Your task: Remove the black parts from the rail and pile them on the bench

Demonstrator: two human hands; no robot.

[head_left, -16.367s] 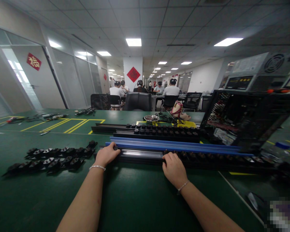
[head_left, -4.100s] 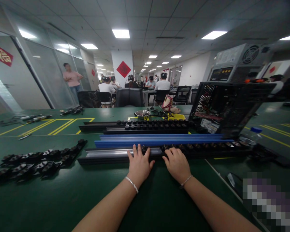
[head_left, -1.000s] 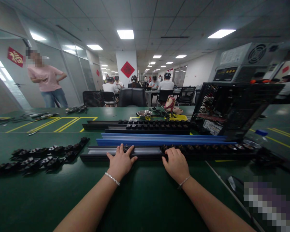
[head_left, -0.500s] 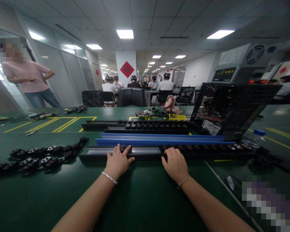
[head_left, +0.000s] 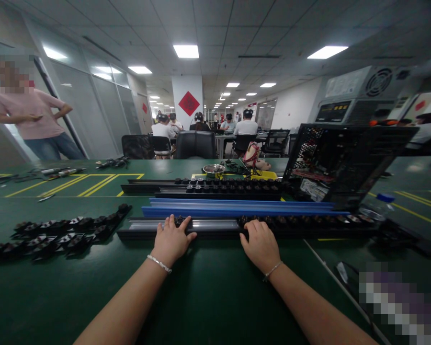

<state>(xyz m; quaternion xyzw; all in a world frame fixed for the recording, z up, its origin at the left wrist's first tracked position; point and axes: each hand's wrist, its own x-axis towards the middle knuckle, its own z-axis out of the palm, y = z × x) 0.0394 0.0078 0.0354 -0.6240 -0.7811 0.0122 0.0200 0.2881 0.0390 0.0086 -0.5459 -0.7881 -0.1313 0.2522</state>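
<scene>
A long black rail (head_left: 215, 235) with a shiny metal channel lies across the table before me. My left hand (head_left: 172, 242) rests on its left part, fingers spread, touching a small black socket-like module (head_left: 180, 220) in the channel. Further right, my right hand (head_left: 261, 244) curls over the rail's front edge, beside the left end of a row of similar black modules (head_left: 301, 219) seated in the channel. Its fingertips are partly hidden behind the hand. Directly behind the rail lies a blue rail (head_left: 237, 209).
Loose black modules (head_left: 61, 235) lie in rows at the left. More black rails (head_left: 219, 189), a metal bowl (head_left: 213, 168) and a yellow tray (head_left: 264, 175) are farther back. An open computer case (head_left: 345, 158) stands at the right, near a blue-capped bottle (head_left: 384, 203).
My left hand has slid slightly left along the rail, and the small module by its fingers has shifted left too. My right hand has stayed still. The standing person at left has moved left.
</scene>
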